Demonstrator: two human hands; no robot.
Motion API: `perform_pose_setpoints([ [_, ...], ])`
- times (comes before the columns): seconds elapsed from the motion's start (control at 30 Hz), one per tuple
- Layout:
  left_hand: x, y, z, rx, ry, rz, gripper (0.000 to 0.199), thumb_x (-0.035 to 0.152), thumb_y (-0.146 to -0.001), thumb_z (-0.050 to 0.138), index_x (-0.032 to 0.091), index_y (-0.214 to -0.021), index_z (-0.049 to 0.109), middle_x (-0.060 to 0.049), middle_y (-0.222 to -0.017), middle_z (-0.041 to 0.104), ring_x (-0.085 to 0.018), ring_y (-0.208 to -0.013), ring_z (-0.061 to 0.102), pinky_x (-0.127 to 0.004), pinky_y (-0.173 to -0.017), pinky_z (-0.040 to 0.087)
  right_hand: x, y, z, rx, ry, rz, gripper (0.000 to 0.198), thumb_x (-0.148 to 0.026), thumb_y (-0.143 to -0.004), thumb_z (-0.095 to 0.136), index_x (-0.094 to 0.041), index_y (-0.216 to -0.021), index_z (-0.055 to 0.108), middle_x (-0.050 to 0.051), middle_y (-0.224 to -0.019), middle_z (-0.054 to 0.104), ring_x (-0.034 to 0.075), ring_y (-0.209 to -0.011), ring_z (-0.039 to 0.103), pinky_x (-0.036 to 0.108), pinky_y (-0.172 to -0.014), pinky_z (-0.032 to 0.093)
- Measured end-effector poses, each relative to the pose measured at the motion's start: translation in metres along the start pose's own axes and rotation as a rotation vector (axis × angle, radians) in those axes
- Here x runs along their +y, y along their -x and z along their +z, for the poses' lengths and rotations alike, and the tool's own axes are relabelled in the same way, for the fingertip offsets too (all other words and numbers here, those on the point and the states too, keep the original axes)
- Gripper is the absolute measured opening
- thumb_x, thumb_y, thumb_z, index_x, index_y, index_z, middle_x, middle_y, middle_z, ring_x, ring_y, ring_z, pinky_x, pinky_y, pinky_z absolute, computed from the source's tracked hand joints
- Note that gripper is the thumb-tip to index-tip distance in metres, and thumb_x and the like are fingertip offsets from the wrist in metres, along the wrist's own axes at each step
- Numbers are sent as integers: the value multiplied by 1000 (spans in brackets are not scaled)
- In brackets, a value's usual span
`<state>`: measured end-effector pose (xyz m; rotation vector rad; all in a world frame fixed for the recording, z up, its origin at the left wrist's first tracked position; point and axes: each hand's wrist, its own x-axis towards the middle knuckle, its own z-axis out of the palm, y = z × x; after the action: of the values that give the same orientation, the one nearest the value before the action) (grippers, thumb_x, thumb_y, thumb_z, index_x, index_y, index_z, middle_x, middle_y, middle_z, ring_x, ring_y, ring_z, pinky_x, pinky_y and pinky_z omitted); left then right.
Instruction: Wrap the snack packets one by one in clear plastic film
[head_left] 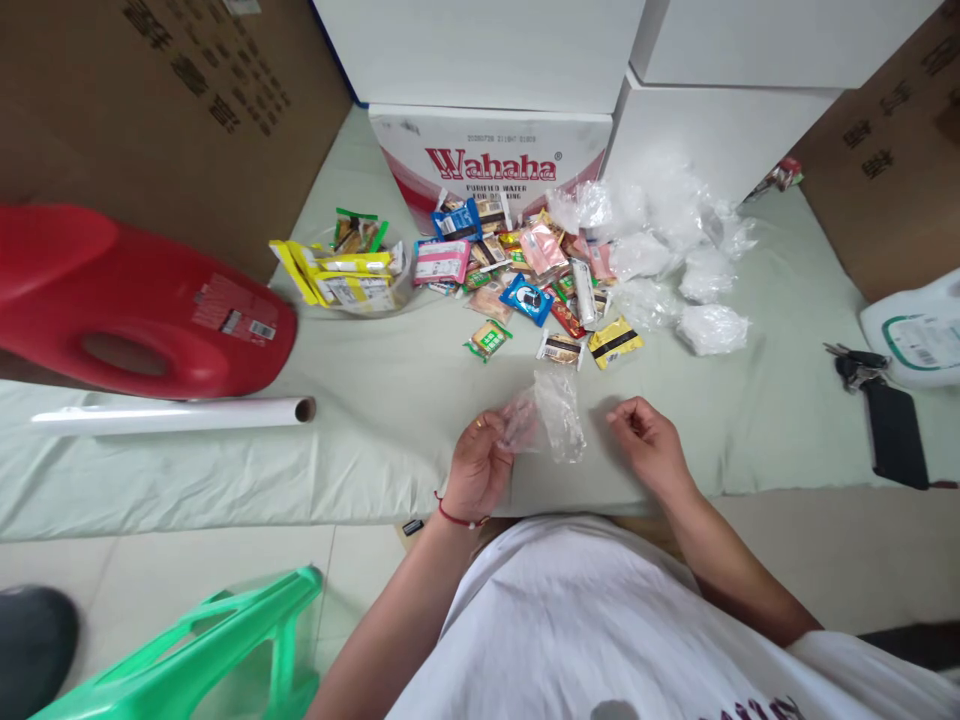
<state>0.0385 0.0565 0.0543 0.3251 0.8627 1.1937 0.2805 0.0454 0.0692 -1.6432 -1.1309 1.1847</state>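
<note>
My left hand [484, 455], with a red cord round the wrist, is closed on the edge of a clear plastic bag [561, 415]. The bag hangs crumpled over the table, and its part by my fingers looks pinkish. To the right of the bag, apart from it, my right hand [649, 440] has its fingers curled together; nothing shows in them. Beyond both hands lies a pile of small wrapped snacks, among them a blue packet [527, 299], a yellow packet [616, 342] and a green-edged packet [489, 340].
Several clear plastic bags [712, 328] are heaped right of the snacks. A yellow snack bag [356, 285], a red jug [225, 310] and a white roll [180, 415] lie left. A Wahaha carton [491, 150] stands behind. Keys [855, 368] and a black phone-like object [896, 430] lie right.
</note>
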Motion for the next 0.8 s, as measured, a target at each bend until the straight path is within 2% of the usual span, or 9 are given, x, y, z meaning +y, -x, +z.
perform_pose_setpoints([
  [0.1,-3,2,2,-54,11,-16,30,34,-73,85,21,-68,58,-8,-119,76,-31,-126,68,-47,-105,58,-5,-4,12,12,85,-113,28,-50,-90,69,-23,-95,63,2,-88,64,15,-69,53,27,-60,42],
  [0.17,-4,4,4,-75,2,-14,29,32,-74,83,20,-66,58,-8,-119,76,-29,-124,69,-46,-106,57,-6,-12,24,31,134,-155,39,-47,-85,73,-23,-114,63,6,-111,65,15,-71,54,30,-65,47],
  [0.23,-5,7,4,-85,-17,-17,27,29,-72,83,20,-65,59,-7,-117,76,-27,-120,70,-43,-105,57,-5,-24,35,58,168,-181,53,-43,-80,76,-23,-126,61,9,-121,63,13,-67,52,32,-68,49],
  [0.3,-6,8,1,-62,-46,-18,25,26,-69,83,19,-64,60,-7,-113,76,-25,-111,72,-40,-98,58,-3,-35,40,32,146,-163,46,-42,-79,74,-22,-119,65,6,-108,65,12,-63,48,32,-66,46],
  [0.37,-7,7,-4,11,-78,-2,25,25,-67,84,19,-64,60,-6,-105,76,-21,-100,73,-35,-90,58,-2,-44,40,-31,54,-101,31,-44,-80,72,-22,-101,70,1,-85,63,13,-62,45,29,-61,39],
  [0.47,-9,3,-14,125,-97,38,29,26,-67,85,19,-66,57,-4,-98,73,-16,-90,70,-30,-84,56,-5,-51,36,-63,-100,-29,31,-49,-76,76,-22,-87,70,-2,-69,56,13,-61,41,27,-58,31],
  [0.6,-9,5,-16,132,-165,109,33,24,-65,85,21,-83,58,-5,-119,68,-18,-104,69,-32,-89,55,-11,-47,31,-39,-168,11,35,-50,-72,81,-20,-87,70,-5,-66,51,10,-58,36,26,-56,25],
  [0.7,-6,11,-6,56,-411,237,50,29,-70,83,27,-114,58,-8,-143,57,-24,-120,64,-37,-94,55,-12,-42,31,-43,-163,16,34,-49,-72,80,-20,-85,69,-6,-63,49,10,-57,35,26,-55,24],
  [0.8,-4,10,9,61,-835,388,77,38,-72,84,26,-140,50,-12,-146,54,-26,-123,61,-41,-102,50,-12,-38,31,-55,-172,9,34,-49,-72,81,-20,-86,70,-6,-64,51,9,-57,36,25,-55,26],
])
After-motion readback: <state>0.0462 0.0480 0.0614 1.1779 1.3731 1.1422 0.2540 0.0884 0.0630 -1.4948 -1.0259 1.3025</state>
